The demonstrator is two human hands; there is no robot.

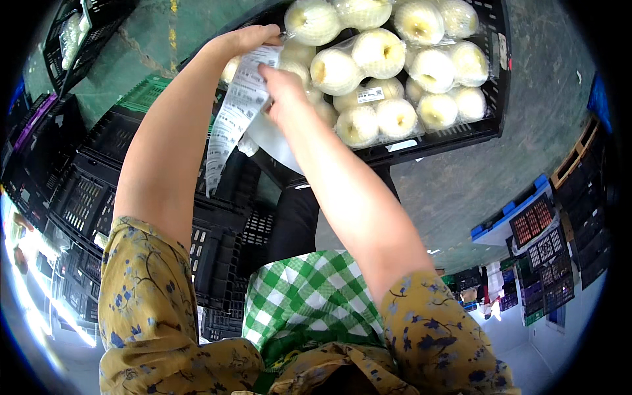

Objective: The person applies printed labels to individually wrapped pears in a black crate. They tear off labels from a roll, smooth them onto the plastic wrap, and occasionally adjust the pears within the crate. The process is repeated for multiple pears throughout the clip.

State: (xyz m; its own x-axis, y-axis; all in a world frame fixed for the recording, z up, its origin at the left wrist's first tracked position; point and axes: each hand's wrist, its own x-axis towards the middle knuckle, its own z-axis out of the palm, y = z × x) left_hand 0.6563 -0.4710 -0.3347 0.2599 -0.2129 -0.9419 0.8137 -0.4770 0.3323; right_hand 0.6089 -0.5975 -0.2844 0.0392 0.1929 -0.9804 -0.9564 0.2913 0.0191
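A long white strip of printed labels hangs down over the left end of a black crate. My left hand is closed at the strip's upper end, its fingertips close to a wrapped fruit pack. Just below, my right hand is closed on the strip's right edge, index finger lying along it. Pale round fruits in foam nets and clear plastic fill the crate in packs. One pack bears a small white label. Plain white backing paper curls below my right hand.
Stacked black crates stand at the left, with a green crate among them. Another crate with wrapped produce is at the upper left. More crates and a blue-edged platform are at the right.
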